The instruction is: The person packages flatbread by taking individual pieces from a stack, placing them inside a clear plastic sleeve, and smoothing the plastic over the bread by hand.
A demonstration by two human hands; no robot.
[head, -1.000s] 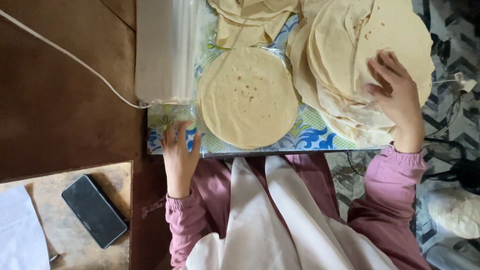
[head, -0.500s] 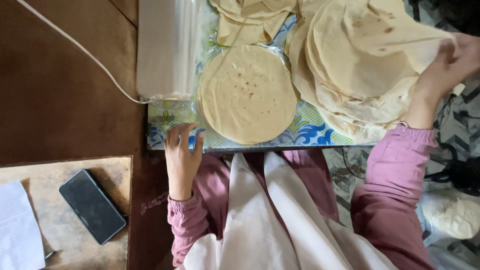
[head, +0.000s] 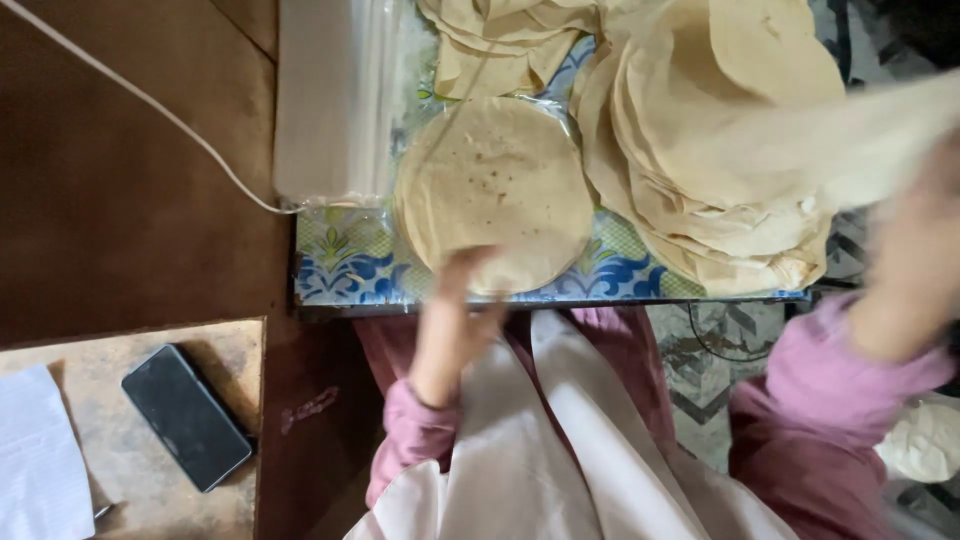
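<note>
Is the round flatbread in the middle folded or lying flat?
Flat. The flatbread lies spread out as a full circle on the patterned board, with the left hand at its near edge.

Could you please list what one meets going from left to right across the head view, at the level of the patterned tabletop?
White cable → clear plastic roll → single round flatbread → tall flatbread stack → blurred right hand.

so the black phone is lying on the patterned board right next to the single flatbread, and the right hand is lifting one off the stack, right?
Not quite. The head view shows the black phone on the worn slab at lower left, apart from the patterned board and the single flatbread. The right hand is indeed lifting one off the stack.
</note>
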